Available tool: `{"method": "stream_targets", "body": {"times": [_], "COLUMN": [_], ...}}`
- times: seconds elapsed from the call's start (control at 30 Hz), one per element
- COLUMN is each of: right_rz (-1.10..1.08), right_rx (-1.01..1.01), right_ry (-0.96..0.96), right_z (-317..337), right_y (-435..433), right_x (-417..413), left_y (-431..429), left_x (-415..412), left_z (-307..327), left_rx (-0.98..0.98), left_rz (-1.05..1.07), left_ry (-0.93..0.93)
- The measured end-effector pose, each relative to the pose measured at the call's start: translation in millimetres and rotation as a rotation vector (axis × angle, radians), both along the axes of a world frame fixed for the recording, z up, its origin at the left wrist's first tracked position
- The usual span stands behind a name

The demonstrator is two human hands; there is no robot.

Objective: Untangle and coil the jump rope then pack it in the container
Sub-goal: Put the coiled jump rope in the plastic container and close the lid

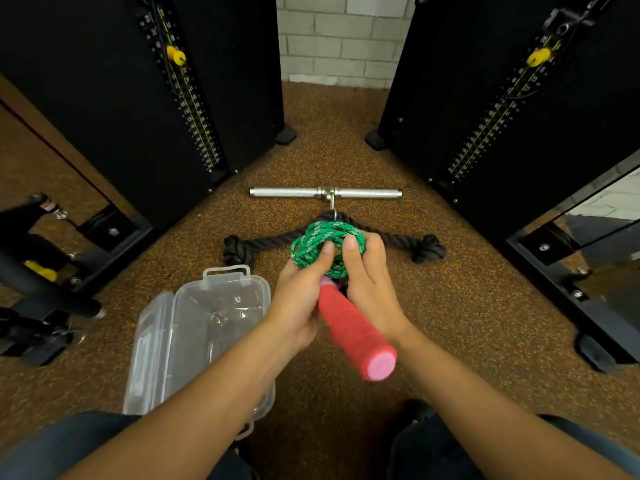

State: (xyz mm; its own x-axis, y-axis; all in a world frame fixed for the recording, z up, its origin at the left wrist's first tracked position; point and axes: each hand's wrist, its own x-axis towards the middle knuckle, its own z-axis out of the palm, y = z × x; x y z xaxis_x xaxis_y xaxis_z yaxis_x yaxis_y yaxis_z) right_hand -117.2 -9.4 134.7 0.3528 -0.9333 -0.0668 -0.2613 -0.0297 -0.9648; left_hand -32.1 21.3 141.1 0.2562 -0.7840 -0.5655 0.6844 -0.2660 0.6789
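Both hands (332,271) grip coiled rope (325,242)

Speckled brown rubber floor (433,306) underfoot, two black weight stacks (145,109) flanking left and right beyond the hands, a pale block wall (339,39) between them, steel bar (325,193) lying just ahead.

I count one green rope coil (325,247), one red handle (349,327), one clear box (194,327), one steel bar (325,193), two yellow pins (176,56).
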Motion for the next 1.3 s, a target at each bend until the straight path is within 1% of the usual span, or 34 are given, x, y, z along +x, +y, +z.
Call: {"method": "stream_targets", "body": {"times": [0.1, 0.27, 0.37, 0.5, 0.57, 0.67, 0.73, 0.77, 0.8, 0.87, 0.93, 0.97, 1.0, 1.07, 1.13, 1.17, 1.23, 1.3], "right_rz": [0.097, 0.275, 0.365, 0.487, 0.558, 0.666, 0.641, 0.595, 0.539, 0.449, 0.437, 0.455, 0.486, 0.571, 0.629, 0.621, 0.55, 0.464], "right_rx": [0.135, 0.483, 0.564, 0.545, 0.474, 0.354, 0.353, 0.362, 0.411, 0.535, 0.638, 0.658, 0.645, 0.56, 0.49, 0.466, 0.445, 0.496], "right_ry": [-0.086, -0.224, -0.294, -0.243, -0.136, 0.075, 0.103, 0.055, -0.04, -0.241, -0.38, -0.407, -0.384, -0.268, -0.177, -0.159, -0.177, -0.273], "right_z": [7, 25, 32, 35, 36, 35, 34, 34, 34, 36, 38, 42, 46, 50, 50, 47, 43, 38], "right_y": [1, 18, 30, 46, 56, 68, 70, 70, 67, 59, 55, 54, 54, 56, 58, 57, 54, 55], "right_x": [11, 28, 38, 49, 52, 57, 68, 74, 78, 81, 78, 79, 83, 97, 108, 111, 114, 118], "left_y": [3, 15, 31, 50, 59, 74, 84, 89, 93, 101, 106, 108, 110, 113, 115, 117, 120, 123], "left_x": [12, 32, 45, 67, 79, 98, 108, 112, 116, 122, 123, 121, 120, 116, 115, 115, 116, 116], "left_z": [4, 15, 24, 39, 48, 54, 56, 56, 57, 56, 55, 54, 54, 55, 57, 59, 60, 61], "left_rx": [-0.041, -0.084, -0.118, -0.15, -0.191, -0.199, -0.189, -0.174, -0.151, -0.086, -0.009, 0.018, 0.039, 0.069, 0.087, 0.104, 0.132, 0.116], "left_rz": [0.071, 0.22, 0.265, 0.345, 0.378, 0.415, 0.403, 0.393, 0.375, 0.32, 0.248, 0.209, 0.169, 0.107, 0.112, 0.115, 0.103, 0.091], "left_ry": [-0.014, -0.033, -0.02, 0.045, 0.061, 0.014, -0.027, -0.027, -0.038, -0.12, -0.225, -0.277, -0.33, -0.415, -0.495, -0.538, -0.629, -0.695]}}
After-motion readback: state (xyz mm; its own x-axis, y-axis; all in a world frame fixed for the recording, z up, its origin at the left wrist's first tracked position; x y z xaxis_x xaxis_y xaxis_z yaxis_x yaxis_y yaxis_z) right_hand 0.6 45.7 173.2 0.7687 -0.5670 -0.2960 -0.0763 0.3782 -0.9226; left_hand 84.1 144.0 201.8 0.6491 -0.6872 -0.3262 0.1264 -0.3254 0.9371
